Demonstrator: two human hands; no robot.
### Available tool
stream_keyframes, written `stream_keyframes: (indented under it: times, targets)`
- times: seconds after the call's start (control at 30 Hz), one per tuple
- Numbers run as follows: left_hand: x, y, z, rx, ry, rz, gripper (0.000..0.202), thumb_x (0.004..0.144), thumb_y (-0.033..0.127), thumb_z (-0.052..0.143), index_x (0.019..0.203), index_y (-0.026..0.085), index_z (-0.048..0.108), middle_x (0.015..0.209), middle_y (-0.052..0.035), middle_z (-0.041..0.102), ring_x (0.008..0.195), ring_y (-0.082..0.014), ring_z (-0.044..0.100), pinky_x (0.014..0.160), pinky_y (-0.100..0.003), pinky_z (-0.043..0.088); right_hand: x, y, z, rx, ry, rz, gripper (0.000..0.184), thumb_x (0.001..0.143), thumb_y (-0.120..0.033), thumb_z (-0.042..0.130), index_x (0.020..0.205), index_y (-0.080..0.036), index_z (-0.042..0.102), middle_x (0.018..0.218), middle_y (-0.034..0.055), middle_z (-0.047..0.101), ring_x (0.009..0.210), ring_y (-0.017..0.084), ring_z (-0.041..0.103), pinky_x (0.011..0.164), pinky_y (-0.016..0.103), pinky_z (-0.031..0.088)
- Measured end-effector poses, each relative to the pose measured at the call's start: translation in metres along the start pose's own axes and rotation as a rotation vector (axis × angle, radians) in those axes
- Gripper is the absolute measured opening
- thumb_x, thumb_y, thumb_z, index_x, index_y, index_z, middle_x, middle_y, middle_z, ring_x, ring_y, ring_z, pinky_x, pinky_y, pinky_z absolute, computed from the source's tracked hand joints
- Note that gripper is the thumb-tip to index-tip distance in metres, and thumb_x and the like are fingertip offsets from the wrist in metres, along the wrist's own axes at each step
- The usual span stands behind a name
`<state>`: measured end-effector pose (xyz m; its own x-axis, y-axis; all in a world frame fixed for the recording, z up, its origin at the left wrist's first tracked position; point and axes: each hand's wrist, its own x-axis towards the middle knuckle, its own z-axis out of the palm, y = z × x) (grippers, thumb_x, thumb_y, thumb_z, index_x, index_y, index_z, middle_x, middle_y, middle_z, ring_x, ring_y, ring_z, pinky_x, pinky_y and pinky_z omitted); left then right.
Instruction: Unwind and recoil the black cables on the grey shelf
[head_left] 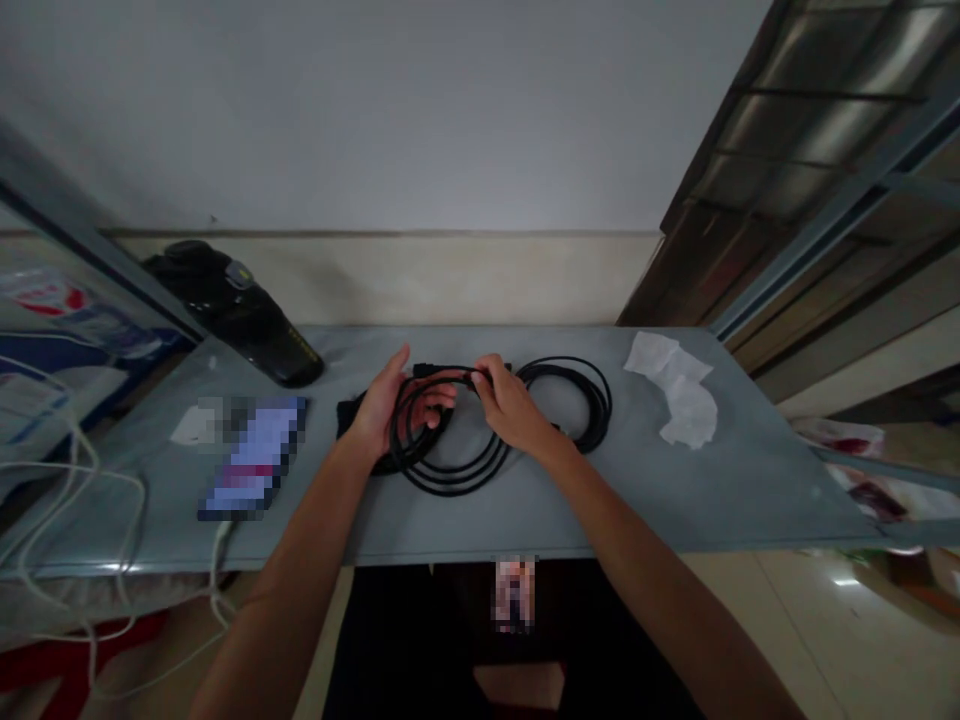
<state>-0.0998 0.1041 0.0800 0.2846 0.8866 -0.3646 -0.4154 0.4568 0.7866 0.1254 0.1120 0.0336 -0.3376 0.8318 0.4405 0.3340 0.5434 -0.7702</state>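
Note:
A black cable [457, 470] lies in loops on the grey table [675, 500]. My left hand [394, 400] is curled around the left part of the coil, fingers wrapped through the loops. My right hand [510, 405] pinches the cable near its top, by a black plug end [424, 370]. A second coil of black cable [581, 395] lies flat just to the right of my right hand, and I cannot tell whether it joins the first.
A black handheld device [240, 310] lies at the back left. A blurred phone or card [251, 455] rests left of my hands. Crumpled white tissue [679, 385] sits at the right. White cables [75, 500] hang off the left edge. Metal shelving frames stand on both sides.

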Motion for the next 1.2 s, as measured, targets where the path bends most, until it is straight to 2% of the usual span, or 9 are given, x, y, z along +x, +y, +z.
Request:
stream_keyframes:
  times: [0.1, 0.2, 0.3, 0.4, 0.6, 0.77, 0.9, 1.07, 1.2]
  targets:
    - [-0.001, -0.007, 0.001, 0.017, -0.014, 0.064, 0.066, 0.110, 0.071, 0.059, 0.116, 0.010, 0.082, 0.079, -0.0149, 0.078, 0.060, -0.0247, 0.074, 0.041, -0.028, 0.052, -0.002, -0.006, -0.003, -0.002, -0.083, -0.028, 0.023, 0.121, -0.043, 0.037, 0.120, -0.025, 0.051, 0.105, 0.0073, 0.068, 0.096, 0.025, 0.067, 0.092, 0.038, 0.049]
    - [-0.007, -0.011, 0.006, 0.050, 0.044, 0.127, 0.053, 0.100, 0.066, 0.080, 0.111, 0.014, 0.083, 0.076, -0.0110, 0.075, 0.054, -0.0207, 0.068, 0.037, -0.025, 0.045, -0.001, -0.010, -0.005, 0.016, -0.099, -0.053, 0.022, 0.121, -0.043, 0.039, 0.120, -0.025, 0.051, 0.110, 0.0081, 0.068, 0.100, 0.025, 0.067, 0.094, 0.039, 0.050]
    - [-0.011, -0.012, 0.010, 0.145, 0.097, 0.187, 0.046, 0.093, 0.057, 0.090, 0.107, 0.014, 0.084, 0.074, -0.0092, 0.073, 0.050, -0.0167, 0.061, 0.036, -0.024, 0.041, -0.001, -0.011, -0.005, 0.033, -0.088, -0.061, 0.021, 0.121, -0.046, 0.043, 0.119, -0.026, 0.051, 0.115, 0.0086, 0.068, 0.105, 0.025, 0.067, 0.097, 0.039, 0.051]
    - [-0.013, -0.011, 0.013, 0.239, 0.093, 0.264, 0.046, 0.087, 0.048, 0.096, 0.115, 0.014, 0.084, 0.073, -0.0064, 0.073, 0.047, -0.0132, 0.056, 0.037, -0.020, 0.039, -0.001, -0.009, -0.006, 0.050, -0.081, -0.056, 0.021, 0.121, -0.047, 0.046, 0.117, -0.027, 0.051, 0.115, 0.0079, 0.069, 0.106, 0.024, 0.068, 0.098, 0.038, 0.052]
    - [-0.014, -0.010, 0.015, 0.296, 0.089, 0.335, 0.045, 0.085, 0.044, 0.098, 0.115, 0.013, 0.084, 0.072, -0.0054, 0.073, 0.046, -0.0115, 0.056, 0.040, -0.020, 0.040, -0.002, -0.014, -0.008, 0.120, -0.030, 0.017, 0.023, 0.116, -0.051, 0.056, 0.117, -0.028, 0.053, 0.111, 0.0058, 0.072, 0.103, 0.024, 0.070, 0.095, 0.037, 0.054]
    - [-0.011, -0.012, 0.012, 0.247, 0.118, 0.381, 0.037, 0.089, 0.040, 0.095, 0.113, 0.014, 0.085, 0.074, -0.0058, 0.074, 0.050, -0.0135, 0.060, 0.043, -0.022, 0.044, -0.002, -0.019, -0.010, 0.334, 0.020, 0.238, 0.041, 0.106, -0.065, 0.073, 0.119, -0.030, 0.056, 0.089, -0.0036, 0.068, 0.060, 0.014, 0.060, 0.064, 0.030, 0.048]
    - [-0.008, -0.014, 0.010, 0.191, 0.121, 0.439, 0.035, 0.090, 0.039, 0.094, 0.111, 0.013, 0.086, 0.076, -0.0054, 0.073, 0.055, -0.0140, 0.063, 0.049, -0.022, 0.051, 0.000, -0.020, -0.013, 0.475, -0.030, 0.284, 0.047, 0.100, -0.069, 0.079, 0.114, -0.027, 0.063, 0.081, -0.0032, 0.067, 0.055, 0.013, 0.056, 0.054, 0.028, 0.043]
    - [-0.010, -0.012, 0.011, 0.178, 0.142, 0.414, 0.033, 0.092, 0.036, 0.092, 0.113, 0.011, 0.086, 0.078, -0.0073, 0.076, 0.058, -0.0153, 0.068, 0.055, -0.023, 0.056, 0.002, -0.022, -0.018, 0.571, -0.180, 0.292, 0.051, 0.100, -0.073, 0.076, 0.107, -0.023, 0.074, 0.061, -0.0057, 0.056, 0.052, 0.014, 0.052, 0.053, 0.028, 0.045]
    - [-0.015, -0.008, 0.013, 0.226, 0.060, 0.350, 0.037, 0.091, 0.039, 0.090, 0.115, 0.010, 0.085, 0.079, -0.0083, 0.076, 0.053, -0.0157, 0.066, 0.047, -0.023, 0.052, 0.001, -0.022, -0.017, 0.775, -0.189, 0.352, 0.052, 0.095, -0.074, 0.081, 0.102, -0.023, 0.071, 0.060, -0.0091, 0.047, 0.048, 0.011, 0.042, 0.046, 0.027, 0.051]
